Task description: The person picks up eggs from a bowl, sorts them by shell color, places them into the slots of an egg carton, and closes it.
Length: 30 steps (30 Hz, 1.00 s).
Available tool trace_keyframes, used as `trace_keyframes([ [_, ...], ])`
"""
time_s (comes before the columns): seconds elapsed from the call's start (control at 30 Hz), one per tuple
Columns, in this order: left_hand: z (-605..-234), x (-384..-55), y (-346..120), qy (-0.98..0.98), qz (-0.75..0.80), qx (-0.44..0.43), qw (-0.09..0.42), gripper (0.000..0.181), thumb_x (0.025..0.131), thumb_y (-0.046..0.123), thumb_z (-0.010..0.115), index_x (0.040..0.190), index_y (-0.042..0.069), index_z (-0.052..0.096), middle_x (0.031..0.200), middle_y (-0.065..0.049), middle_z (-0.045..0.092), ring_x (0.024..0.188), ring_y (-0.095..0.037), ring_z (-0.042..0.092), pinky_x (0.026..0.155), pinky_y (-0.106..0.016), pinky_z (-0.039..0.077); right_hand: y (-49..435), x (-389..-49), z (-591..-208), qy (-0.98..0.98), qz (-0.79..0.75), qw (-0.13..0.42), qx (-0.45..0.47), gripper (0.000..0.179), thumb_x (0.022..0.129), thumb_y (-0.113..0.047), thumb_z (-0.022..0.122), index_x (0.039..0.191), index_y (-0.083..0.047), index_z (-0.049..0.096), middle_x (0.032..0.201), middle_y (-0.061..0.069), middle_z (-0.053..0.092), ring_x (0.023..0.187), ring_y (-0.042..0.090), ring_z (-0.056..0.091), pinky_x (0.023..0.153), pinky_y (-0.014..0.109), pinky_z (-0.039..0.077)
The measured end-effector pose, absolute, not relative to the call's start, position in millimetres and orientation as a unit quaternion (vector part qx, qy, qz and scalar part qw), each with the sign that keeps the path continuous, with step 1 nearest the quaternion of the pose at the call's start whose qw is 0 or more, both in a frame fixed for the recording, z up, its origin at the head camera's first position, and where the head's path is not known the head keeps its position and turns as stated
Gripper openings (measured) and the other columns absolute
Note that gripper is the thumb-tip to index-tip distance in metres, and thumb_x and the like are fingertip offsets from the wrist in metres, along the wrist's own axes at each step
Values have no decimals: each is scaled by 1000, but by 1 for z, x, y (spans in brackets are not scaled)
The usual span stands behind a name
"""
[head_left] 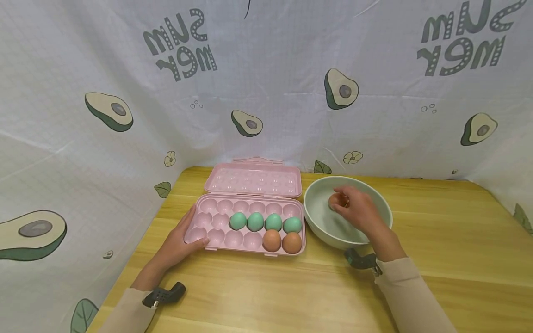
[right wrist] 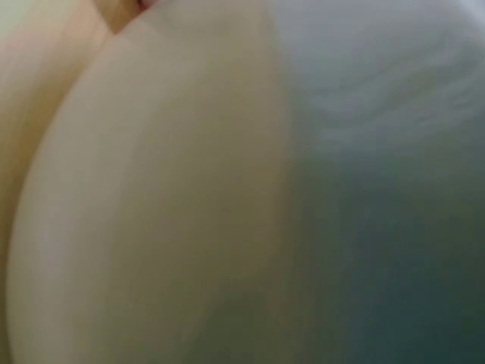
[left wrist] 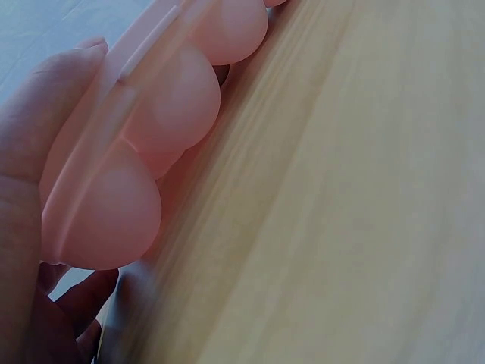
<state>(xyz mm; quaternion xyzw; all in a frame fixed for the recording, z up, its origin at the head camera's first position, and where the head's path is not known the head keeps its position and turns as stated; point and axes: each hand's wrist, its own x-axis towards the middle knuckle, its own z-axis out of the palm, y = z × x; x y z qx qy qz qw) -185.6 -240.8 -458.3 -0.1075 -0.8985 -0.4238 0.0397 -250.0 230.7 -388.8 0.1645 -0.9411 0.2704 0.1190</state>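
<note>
My left hand (head_left: pixel 176 243) grips the left end of a pink plastic egg box (head_left: pixel 243 239), its thumb over the front rim. In the left wrist view, the fingers (left wrist: pixel 87 299) curl beside the rounded egg cups (left wrist: pixel 114 208). Several green eggs (head_left: pixel 256 222) fill the right part of the middle row, and two brown eggs (head_left: pixel 292 243) sit at the front right. Over the pale green bowl (head_left: pixel 318 226), my right hand (head_left: pixel 358 208) pinches another brown egg (head_left: pixel 335 200) between thumb and fingers. A blurred bowl wall (right wrist: pixel 151 197) fills much of the right wrist view.
The egg box's lid (head_left: pixel 254 179) lies folded back behind it, near the avocado-print cloth (head_left: pixel 283 106). The bowl stands close to the box's right end. Wooden tabletop (head_left: pixel 449 231) extends to the right and in front.
</note>
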Motion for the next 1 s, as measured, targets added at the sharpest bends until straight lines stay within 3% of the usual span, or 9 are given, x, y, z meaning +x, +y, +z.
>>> trace_keyframes([
  [0.67,-459,-186,-241,-895,-430,-113,42,103,79,37,77,156,11,13,159,-15,17,143,-39,20,112,-59,20,229,-248,-389,-951,247,93,160,41,80,-6,75,116,9,61,110,26,63,95,40,58,83,52,47],
  [1.0,-459,-186,-240,-900,-422,-105,37,103,79,39,76,156,12,13,159,-15,17,143,-40,20,111,-60,20,227,-249,-392,-946,243,100,191,33,77,-2,77,107,6,66,104,21,66,95,37,60,85,52,47],
])
